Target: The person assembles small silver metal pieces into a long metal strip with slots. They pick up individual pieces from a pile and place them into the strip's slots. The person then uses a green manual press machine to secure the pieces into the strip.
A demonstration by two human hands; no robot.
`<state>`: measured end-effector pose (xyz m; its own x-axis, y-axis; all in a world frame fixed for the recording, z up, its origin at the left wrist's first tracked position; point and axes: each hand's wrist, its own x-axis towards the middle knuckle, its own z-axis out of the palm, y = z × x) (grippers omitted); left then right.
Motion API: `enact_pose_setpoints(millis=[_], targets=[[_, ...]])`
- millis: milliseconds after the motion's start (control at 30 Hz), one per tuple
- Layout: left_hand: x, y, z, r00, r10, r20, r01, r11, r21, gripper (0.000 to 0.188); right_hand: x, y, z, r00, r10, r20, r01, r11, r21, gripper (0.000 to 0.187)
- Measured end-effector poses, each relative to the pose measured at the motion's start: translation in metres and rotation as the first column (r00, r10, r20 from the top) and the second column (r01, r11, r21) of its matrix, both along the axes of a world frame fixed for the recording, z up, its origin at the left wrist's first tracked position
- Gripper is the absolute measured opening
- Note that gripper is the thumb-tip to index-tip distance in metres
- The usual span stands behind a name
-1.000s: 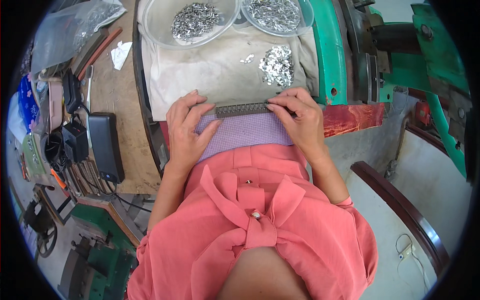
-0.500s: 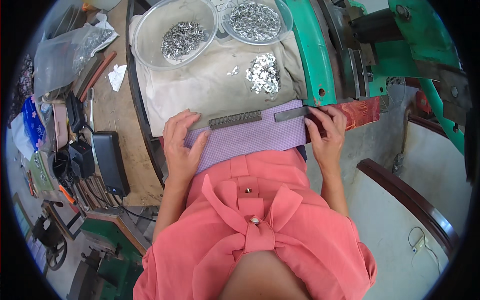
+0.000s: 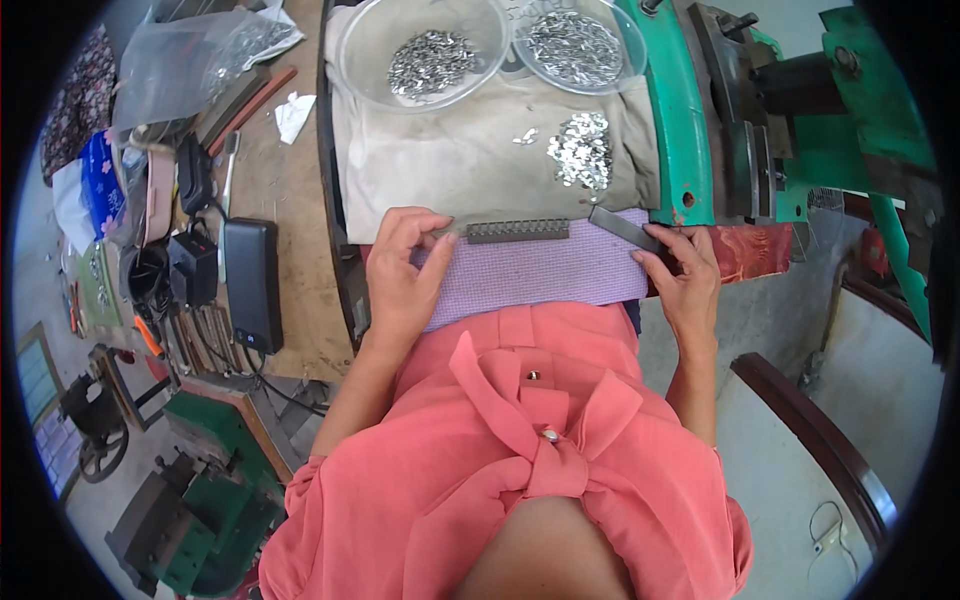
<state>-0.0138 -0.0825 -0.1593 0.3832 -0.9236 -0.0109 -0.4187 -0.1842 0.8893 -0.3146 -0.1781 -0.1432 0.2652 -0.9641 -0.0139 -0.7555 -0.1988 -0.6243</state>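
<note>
A dark metal bar with a row of slots (image 3: 518, 231) lies across the purple checked cloth (image 3: 540, 268) in front of me. At its left end is my left hand (image 3: 408, 262), the thumb and forefinger tips brought close together. Whether they grip a small piece or the bar's end, I cannot make out. My right hand (image 3: 685, 268) pinches the right end of a flat dark metal strip (image 3: 622, 229) between thumb and fingers. The strip slants down to the right, its far end short of the slotted bar.
Two clear plastic tubs of small metal parts, one left (image 3: 345, 60) and one right (image 3: 640, 62), stand at the back. A pile of shiny flat pieces (image 3: 580, 152) lies before them. A green machine (image 3: 682, 130) borders the right; a black box (image 3: 251, 285) lies left.
The view has shifted, so the scene sits further right. The right-hand strip has tilted, its left end swinging away from me. My left thumb and forefinger have drawn closer together.
</note>
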Motion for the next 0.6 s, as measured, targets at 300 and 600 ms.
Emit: enact_pose_setpoints(millis=[300, 600], targets=[[0.001, -0.001, 0.007, 0.996, 0.051, -0.071, -0.043, 0.993, 0.108, 0.01, 0.01, 0.01, 0.005, 0.986, 0.02, 0.164, -0.019, 1.0, -0.012, 0.026], [-0.003, -0.007, 0.001, 0.999, -0.028, 0.025, 0.024, 0.991, 0.133, 0.014, 0.079, -0.003, 0.007, 0.897, 0.405, 0.177, -0.375, 0.91, -0.178, 0.026]])
